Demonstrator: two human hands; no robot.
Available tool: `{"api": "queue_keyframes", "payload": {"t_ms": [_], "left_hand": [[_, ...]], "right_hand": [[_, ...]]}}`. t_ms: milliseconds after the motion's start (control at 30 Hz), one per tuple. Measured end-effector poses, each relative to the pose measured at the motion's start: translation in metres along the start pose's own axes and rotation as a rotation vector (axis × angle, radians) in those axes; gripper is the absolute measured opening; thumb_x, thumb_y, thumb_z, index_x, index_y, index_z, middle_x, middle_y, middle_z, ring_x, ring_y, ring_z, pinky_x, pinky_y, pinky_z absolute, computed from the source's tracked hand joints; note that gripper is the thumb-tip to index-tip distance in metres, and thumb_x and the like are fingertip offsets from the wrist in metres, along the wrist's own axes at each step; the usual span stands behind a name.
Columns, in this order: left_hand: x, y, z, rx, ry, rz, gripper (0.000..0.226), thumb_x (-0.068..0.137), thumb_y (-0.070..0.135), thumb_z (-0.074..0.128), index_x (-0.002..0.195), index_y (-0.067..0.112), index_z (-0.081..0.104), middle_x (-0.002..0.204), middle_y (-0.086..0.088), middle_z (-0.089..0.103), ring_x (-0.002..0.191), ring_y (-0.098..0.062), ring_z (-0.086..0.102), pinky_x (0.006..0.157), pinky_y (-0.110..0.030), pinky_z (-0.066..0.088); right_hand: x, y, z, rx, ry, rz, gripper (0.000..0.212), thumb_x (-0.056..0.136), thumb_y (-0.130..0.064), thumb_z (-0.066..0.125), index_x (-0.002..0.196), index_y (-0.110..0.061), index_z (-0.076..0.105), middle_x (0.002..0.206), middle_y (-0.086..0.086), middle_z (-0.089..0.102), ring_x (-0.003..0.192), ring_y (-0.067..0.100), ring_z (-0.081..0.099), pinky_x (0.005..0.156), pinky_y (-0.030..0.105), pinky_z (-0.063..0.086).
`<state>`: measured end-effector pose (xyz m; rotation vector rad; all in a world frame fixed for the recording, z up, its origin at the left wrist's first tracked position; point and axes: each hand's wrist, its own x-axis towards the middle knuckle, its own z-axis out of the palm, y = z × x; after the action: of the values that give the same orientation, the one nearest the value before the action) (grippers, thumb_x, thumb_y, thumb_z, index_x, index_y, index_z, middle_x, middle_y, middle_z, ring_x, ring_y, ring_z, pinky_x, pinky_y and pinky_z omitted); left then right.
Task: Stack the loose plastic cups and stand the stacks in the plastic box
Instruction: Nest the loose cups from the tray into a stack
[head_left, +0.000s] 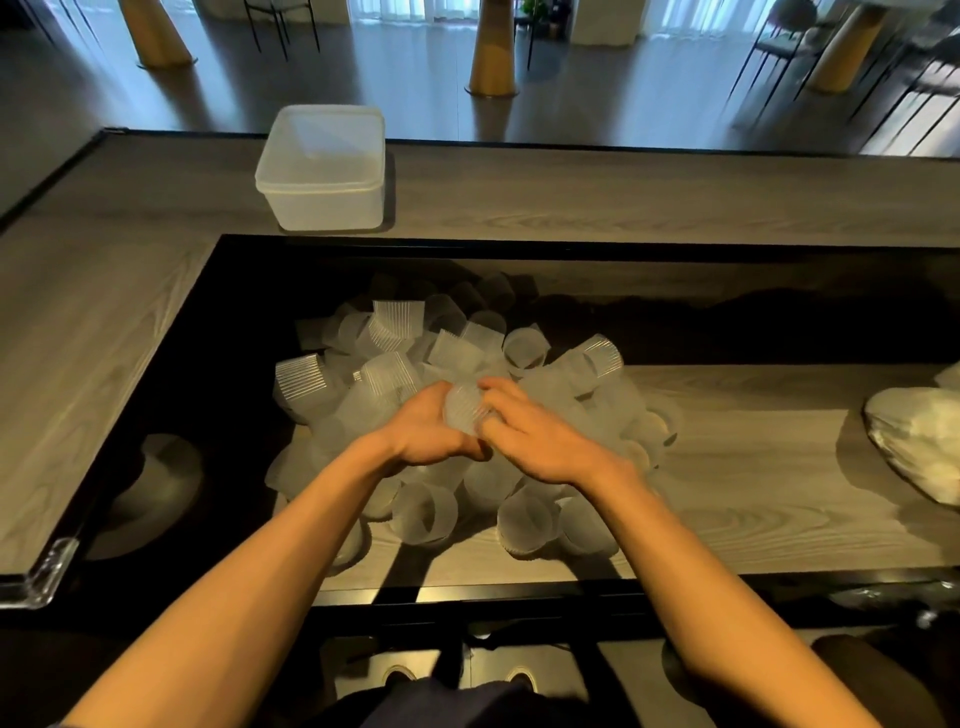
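Note:
A heap of several loose translucent ribbed plastic cups (395, 364) lies on the glass table top in front of me. Over the middle of the heap, my left hand (426, 431) and my right hand (535, 436) both grip one ribbed cup (464, 410) between them, fingers curled round it. The plastic box (324, 171), frosted white with its lid on, stands apart on the wooden surface beyond the heap, at the far left.
A crumpled clear plastic bag (919, 441) lies at the right edge of the table. The glass top has a black frame (467, 244) and a clear corner at the near left. Chairs and cone-shaped table legs stand on the floor beyond.

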<state>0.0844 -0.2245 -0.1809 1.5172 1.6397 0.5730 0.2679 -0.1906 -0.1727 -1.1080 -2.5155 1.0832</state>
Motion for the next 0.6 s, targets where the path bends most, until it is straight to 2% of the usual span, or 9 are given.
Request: {"api": "queue_keyframes", "payload": {"t_ms": [33, 100, 167, 200, 267, 367, 400, 500, 600], "left_hand": [[-0.001, -0.001, -0.002, -0.003, 0.016, -0.007, 0.059, 0.072, 0.019, 0.089, 0.114, 0.027, 0.049, 0.106, 0.006, 0.054, 0.093, -0.010, 0.053, 0.067, -0.020, 0.042], [-0.005, -0.005, -0.007, -0.029, 0.042, -0.022, 0.070, 0.074, 0.024, 0.089, 0.125, 0.028, 0.043, 0.109, 0.013, 0.050, 0.093, -0.005, 0.050, 0.069, -0.018, 0.041], [-0.008, -0.009, -0.011, -0.097, 0.037, -0.048, 0.070, 0.075, 0.024, 0.089, 0.126, 0.029, 0.041, 0.108, 0.018, 0.048, 0.097, -0.004, 0.050, 0.076, -0.022, 0.047], [-0.010, -0.011, -0.012, -0.131, 0.033, -0.068, 0.071, 0.075, 0.024, 0.089, 0.127, 0.029, 0.041, 0.110, 0.017, 0.048, 0.100, -0.006, 0.051, 0.080, -0.026, 0.050], [-0.013, -0.014, -0.014, -0.163, 0.035, -0.091, 0.071, 0.076, 0.024, 0.088, 0.127, 0.030, 0.040, 0.111, 0.016, 0.048, 0.100, -0.007, 0.052, 0.086, -0.032, 0.053], [-0.014, -0.016, -0.015, -0.160, 0.043, -0.101, 0.075, 0.074, 0.026, 0.089, 0.130, 0.031, 0.040, 0.113, 0.017, 0.048, 0.104, -0.009, 0.052, 0.091, -0.036, 0.053], [-0.014, -0.017, -0.015, -0.162, 0.041, -0.104, 0.075, 0.074, 0.026, 0.089, 0.131, 0.031, 0.040, 0.114, 0.016, 0.049, 0.105, -0.010, 0.052, 0.091, -0.036, 0.054], [-0.017, -0.015, -0.015, -0.171, 0.037, -0.102, 0.073, 0.075, 0.024, 0.089, 0.128, 0.031, 0.039, 0.111, 0.016, 0.048, 0.102, -0.010, 0.052, 0.083, -0.029, 0.052], [-0.016, -0.016, -0.017, -0.158, 0.039, -0.098, 0.073, 0.075, 0.024, 0.088, 0.128, 0.032, 0.039, 0.112, 0.017, 0.048, 0.101, -0.009, 0.052, 0.079, -0.026, 0.050]], "right_hand": [[0.002, 0.002, 0.002, 0.170, 0.070, 0.027, 0.026, 0.107, -0.034, 0.044, 0.122, -0.018, 0.058, 0.142, -0.009, 0.046, 0.113, 0.005, 0.050, 0.092, 0.023, 0.041], [0.006, 0.013, 0.002, 0.397, 0.391, 0.151, 0.021, 0.107, -0.033, 0.047, 0.115, -0.022, 0.062, 0.119, -0.006, 0.061, 0.101, 0.003, 0.057, 0.086, 0.025, 0.045], [0.008, 0.034, 0.005, 0.259, 0.595, 0.327, 0.011, 0.102, -0.029, 0.054, 0.108, -0.021, 0.060, 0.106, 0.001, 0.062, 0.089, 0.010, 0.059, 0.077, 0.028, 0.047], [0.007, 0.044, 0.009, 0.141, 0.579, 0.402, 0.011, 0.099, -0.027, 0.058, 0.108, -0.020, 0.057, 0.103, 0.003, 0.062, 0.087, 0.014, 0.061, 0.075, 0.031, 0.049], [0.007, 0.058, 0.021, 0.029, 0.419, 0.494, 0.024, 0.093, -0.028, 0.063, 0.113, -0.019, 0.054, 0.095, 0.004, 0.066, 0.084, 0.020, 0.067, 0.076, 0.039, 0.056], [0.008, 0.061, 0.035, 0.158, 0.216, 0.570, 0.034, 0.090, -0.024, 0.066, 0.119, -0.024, 0.049, 0.085, 0.006, 0.070, 0.074, 0.022, 0.073, 0.079, 0.047, 0.062], [0.009, 0.062, 0.038, 0.174, 0.196, 0.576, 0.029, 0.089, -0.021, 0.066, 0.114, -0.024, 0.051, 0.085, 0.007, 0.071, 0.073, 0.023, 0.074, 0.079, 0.048, 0.062], [0.011, 0.061, 0.040, 0.061, 0.238, 0.536, 0.006, 0.086, -0.013, 0.060, 0.090, -0.013, 0.065, 0.077, 0.006, 0.071, 0.070, 0.022, 0.072, 0.075, 0.048, 0.062], [0.012, 0.046, 0.025, -0.016, 0.399, 0.406, 0.014, 0.090, -0.015, 0.055, 0.083, -0.021, 0.066, 0.075, 0.000, 0.068, 0.073, 0.020, 0.067, 0.073, 0.043, 0.060]]}}
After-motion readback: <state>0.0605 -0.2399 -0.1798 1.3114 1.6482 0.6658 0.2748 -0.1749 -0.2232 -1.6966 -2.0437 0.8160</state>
